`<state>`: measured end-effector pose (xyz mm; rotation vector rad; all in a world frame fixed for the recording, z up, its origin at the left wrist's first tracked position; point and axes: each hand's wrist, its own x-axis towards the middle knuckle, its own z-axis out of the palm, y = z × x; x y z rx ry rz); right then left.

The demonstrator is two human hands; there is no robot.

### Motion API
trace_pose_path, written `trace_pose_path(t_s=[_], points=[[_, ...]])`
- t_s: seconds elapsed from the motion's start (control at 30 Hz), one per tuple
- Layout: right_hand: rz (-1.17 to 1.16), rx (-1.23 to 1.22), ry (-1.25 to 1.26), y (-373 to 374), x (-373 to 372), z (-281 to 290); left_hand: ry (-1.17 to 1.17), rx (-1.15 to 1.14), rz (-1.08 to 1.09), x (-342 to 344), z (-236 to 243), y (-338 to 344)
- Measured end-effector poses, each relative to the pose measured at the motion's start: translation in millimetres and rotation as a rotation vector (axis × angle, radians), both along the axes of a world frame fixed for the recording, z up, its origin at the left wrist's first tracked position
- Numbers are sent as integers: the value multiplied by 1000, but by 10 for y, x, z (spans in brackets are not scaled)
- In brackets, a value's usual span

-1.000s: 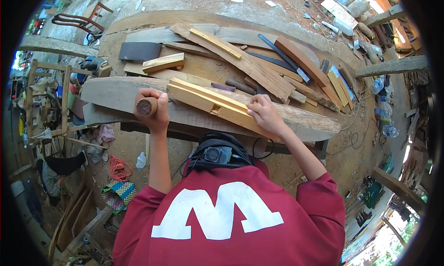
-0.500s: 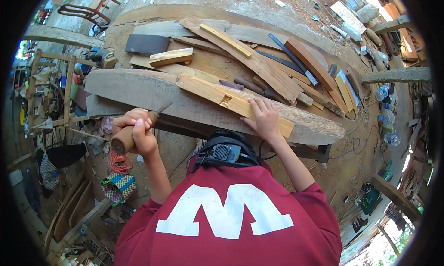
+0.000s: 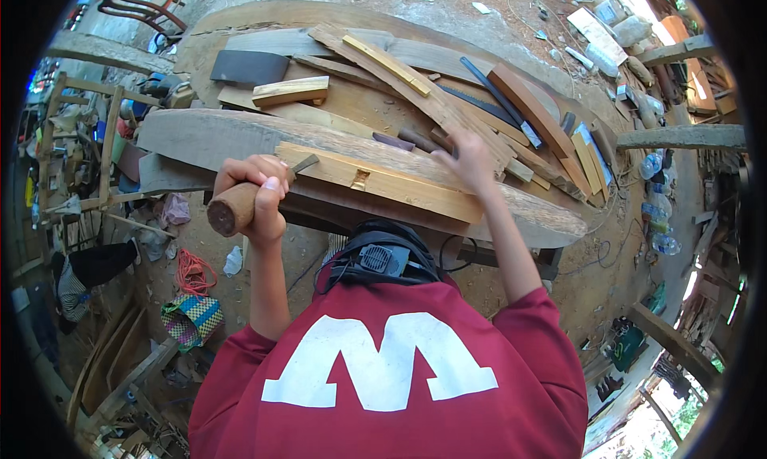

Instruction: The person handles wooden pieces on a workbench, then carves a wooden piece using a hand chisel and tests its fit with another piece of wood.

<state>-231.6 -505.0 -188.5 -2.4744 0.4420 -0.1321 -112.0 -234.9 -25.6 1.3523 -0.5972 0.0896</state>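
My left hand (image 3: 260, 189) is wrapped round the thick wooden handle of a chisel (image 3: 231, 210). Its metal blade points up and right, over the left end of a light wooden bar (image 3: 407, 190). A small rectangular recess (image 3: 360, 179) is cut into that bar, which lies along a long grey plank (image 3: 188, 139). My right hand (image 3: 473, 162), slightly blurred, is off the bar with thumb and fingers apart. It hovers beyond the bar, close to a dark round tool handle (image 3: 419, 139) and a slanting board (image 3: 391, 75).
Behind the plank lie a handsaw (image 3: 479, 103), a reddish-brown beam (image 3: 527, 103), a curved dark sheet (image 3: 249, 67) and a short wood block (image 3: 290, 91). A woven basket (image 3: 192, 321) stands on the floor at left. Plastic bottles (image 3: 665, 243) lie at right.
My right hand has let go of the bar and moved away, up and right. The bar has shifted left on the plank. My left hand has moved slightly right with the chisel.
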Motion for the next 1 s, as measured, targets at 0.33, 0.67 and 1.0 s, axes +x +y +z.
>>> trace_pose_path(t_s=[0.33,0.67,1.0], points=[[-33,-391,474,-992,-86,-485,-17,-18,7,-15,-5,16],[53,-38,175,-641,242,-867,44,35,15,-4,-162,3],[43,-157,265,-419,498,-759,-8,145,231,76,-47,116]])
